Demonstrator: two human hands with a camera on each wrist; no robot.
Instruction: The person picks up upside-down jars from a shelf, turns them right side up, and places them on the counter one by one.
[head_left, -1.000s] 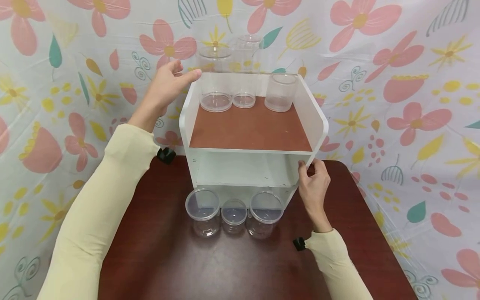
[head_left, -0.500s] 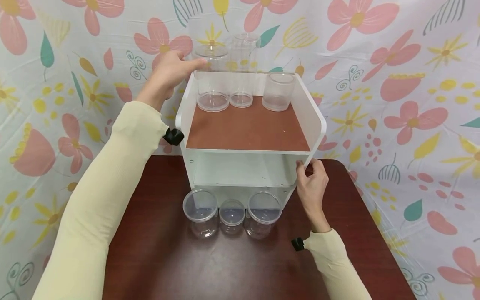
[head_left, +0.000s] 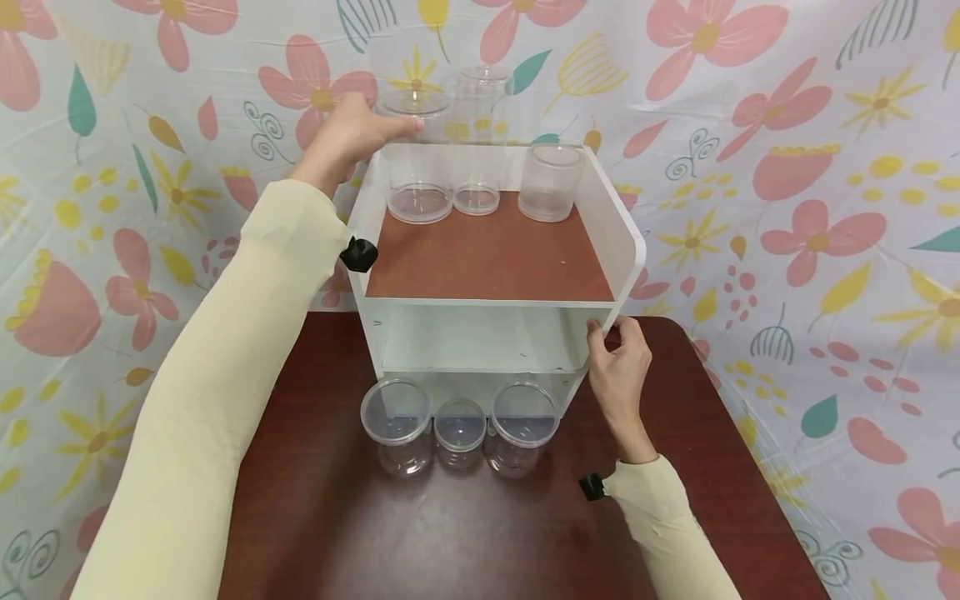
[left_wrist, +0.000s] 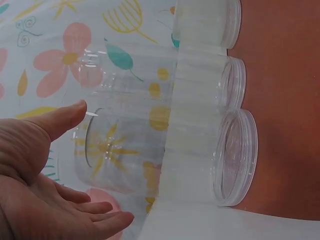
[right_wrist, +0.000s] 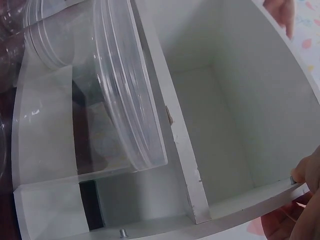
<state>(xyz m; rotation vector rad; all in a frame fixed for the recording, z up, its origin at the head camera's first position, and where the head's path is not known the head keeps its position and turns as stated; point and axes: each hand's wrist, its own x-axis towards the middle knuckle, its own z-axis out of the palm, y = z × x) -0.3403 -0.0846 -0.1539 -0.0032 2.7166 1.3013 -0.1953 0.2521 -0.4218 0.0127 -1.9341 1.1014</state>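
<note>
My left hand [head_left: 356,137] is spread at the upper part of a tall clear jar [head_left: 420,202] on the top of a white shelf unit [head_left: 630,237]. In the left wrist view, the thumb and fingers [left_wrist: 107,225] are fairly straight, with the jar's upper end beside them. A wide ring circles the jar's base. Beside it stand a narrower tall jar [head_left: 476,200] and a shorter jar [head_left: 551,183]. My right hand [head_left: 621,367] pinches the front edge of the unit's right side panel, thumb on the inner face and fingers outside.
Three lidded clear jars stand in front of the unit: a left jar [head_left: 405,454], a small middle jar [head_left: 459,437] and a right jar [head_left: 517,454]. The unit stands on a dark wooden table [head_left: 465,542], with a flowered cloth [head_left: 750,125] behind.
My left hand has moved right and slightly up, from the unit's left edge to the tall jar. The right hand keeps its grip on the side panel. The view has shifted slightly.
</note>
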